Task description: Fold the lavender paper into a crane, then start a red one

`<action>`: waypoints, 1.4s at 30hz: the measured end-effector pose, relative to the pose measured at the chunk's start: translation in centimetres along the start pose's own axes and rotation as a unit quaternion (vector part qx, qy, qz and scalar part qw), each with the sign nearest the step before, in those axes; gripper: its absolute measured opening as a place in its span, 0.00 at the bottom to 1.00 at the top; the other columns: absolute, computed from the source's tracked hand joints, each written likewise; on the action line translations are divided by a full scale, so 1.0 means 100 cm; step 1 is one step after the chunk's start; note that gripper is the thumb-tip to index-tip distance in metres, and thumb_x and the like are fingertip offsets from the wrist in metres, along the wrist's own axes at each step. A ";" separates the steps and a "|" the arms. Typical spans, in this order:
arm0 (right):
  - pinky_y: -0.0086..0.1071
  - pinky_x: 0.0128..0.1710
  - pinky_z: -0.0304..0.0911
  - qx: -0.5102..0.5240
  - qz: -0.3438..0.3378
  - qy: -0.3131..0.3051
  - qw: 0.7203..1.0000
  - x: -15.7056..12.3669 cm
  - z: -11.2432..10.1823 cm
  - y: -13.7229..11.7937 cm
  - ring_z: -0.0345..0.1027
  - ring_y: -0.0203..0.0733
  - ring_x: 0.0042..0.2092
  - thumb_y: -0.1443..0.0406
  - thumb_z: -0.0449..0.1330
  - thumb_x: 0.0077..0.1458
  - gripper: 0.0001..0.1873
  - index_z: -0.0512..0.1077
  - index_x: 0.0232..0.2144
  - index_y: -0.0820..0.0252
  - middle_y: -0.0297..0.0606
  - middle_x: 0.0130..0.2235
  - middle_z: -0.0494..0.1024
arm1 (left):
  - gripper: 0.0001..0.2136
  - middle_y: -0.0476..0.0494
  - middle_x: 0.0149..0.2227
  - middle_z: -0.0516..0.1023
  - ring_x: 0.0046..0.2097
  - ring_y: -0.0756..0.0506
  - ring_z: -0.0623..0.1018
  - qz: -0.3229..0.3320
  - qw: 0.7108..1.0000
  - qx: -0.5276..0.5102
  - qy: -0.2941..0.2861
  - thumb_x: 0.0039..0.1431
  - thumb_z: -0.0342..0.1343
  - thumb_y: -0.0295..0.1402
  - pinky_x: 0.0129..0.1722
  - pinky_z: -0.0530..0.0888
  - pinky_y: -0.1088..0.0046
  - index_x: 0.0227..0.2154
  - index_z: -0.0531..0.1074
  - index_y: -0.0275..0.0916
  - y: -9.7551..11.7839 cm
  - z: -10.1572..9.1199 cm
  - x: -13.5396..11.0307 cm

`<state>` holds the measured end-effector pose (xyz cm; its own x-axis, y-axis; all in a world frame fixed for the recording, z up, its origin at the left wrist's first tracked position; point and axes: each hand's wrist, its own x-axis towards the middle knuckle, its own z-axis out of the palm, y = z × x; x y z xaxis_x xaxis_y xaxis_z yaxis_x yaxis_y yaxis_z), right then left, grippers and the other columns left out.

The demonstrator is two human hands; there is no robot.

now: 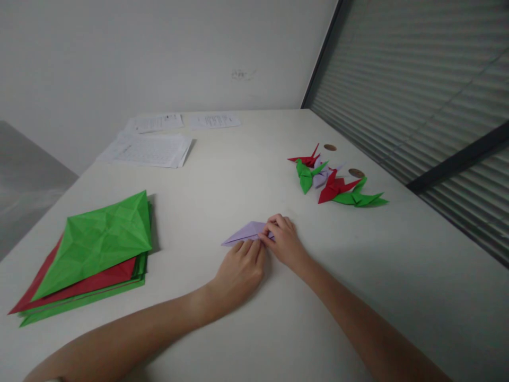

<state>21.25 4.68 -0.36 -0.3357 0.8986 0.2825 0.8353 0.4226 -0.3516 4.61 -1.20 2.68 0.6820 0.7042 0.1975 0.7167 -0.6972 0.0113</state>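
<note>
Fingers (pixel 247 249) and forearms (pixel 151 329) are bare — perhaps a pale sleeve edge (pixel 54 380).

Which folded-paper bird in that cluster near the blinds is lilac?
The lilac bird, tucked between the left green bird and the front red bird; every other bird there is red or green.

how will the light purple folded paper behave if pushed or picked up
The long light purple folded paper is probably light, being thin paper. Its folded layers may make it fairly stiff, though its pointed tip could bend. Lying low on the white table, it would likely slide rather than roll.
</note>
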 end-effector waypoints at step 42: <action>0.49 0.52 0.58 -0.044 0.001 -0.017 0.999 0.006 -0.024 0.026 0.60 0.56 0.53 0.58 0.66 0.51 0.37 0.60 0.62 0.47 0.45 0.52 0.69 | 0.24 0.32 0.47 0.71 0.46 0.37 0.70 -0.035 0.996 -0.087 -0.007 0.57 0.49 0.32 0.47 0.70 0.58 0.57 0.62 0.30 -0.005 0.011 -0.001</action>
<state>24.27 6.06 1.00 -0.3473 0.9039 0.2499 0.8709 0.4097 -0.2714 4.34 -0.78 1.54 0.6338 0.7529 0.1775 0.7271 -0.6581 0.1954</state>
